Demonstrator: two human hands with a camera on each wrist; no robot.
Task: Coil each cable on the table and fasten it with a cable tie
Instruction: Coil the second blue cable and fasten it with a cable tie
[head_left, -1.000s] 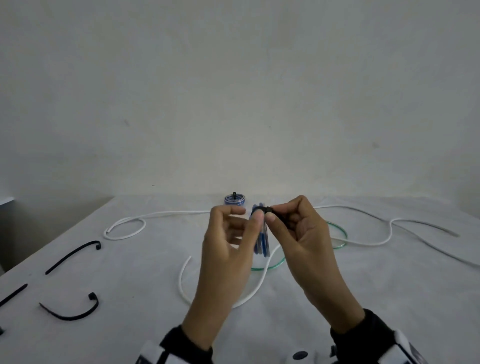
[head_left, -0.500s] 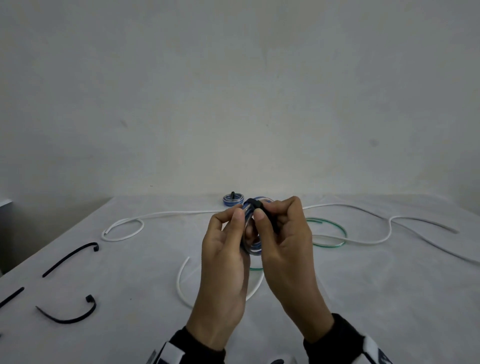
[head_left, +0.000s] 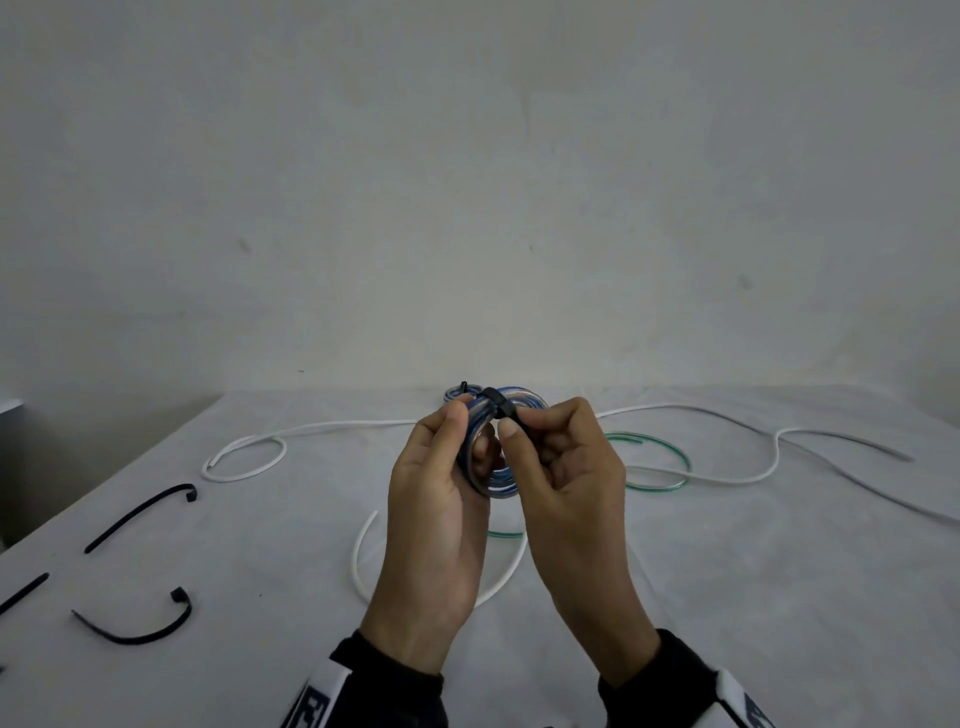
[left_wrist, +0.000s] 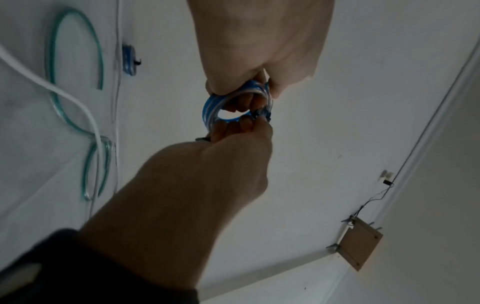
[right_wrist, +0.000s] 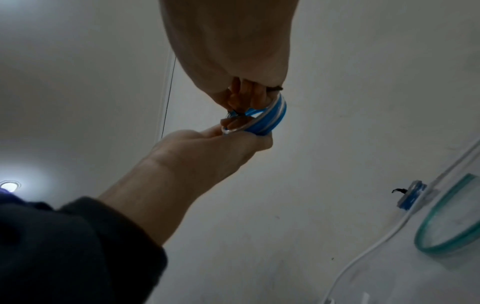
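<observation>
The left hand (head_left: 441, 499) grasps the blue coil (head_left: 491, 452), light and springy; the right hand (head_left: 566, 467) pinches its black tie (head_left: 501, 408); hold the bunched turns beside the tie.

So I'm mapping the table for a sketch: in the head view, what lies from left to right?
Loose black cable ties → white cable loop → left hand → blue coil → right hand → green cable → white cable's far end.

Blue coil (head_left: 501, 478), black tie (head_left: 500, 402) (loose cables (head_left: 769, 470) white, green).
</observation>
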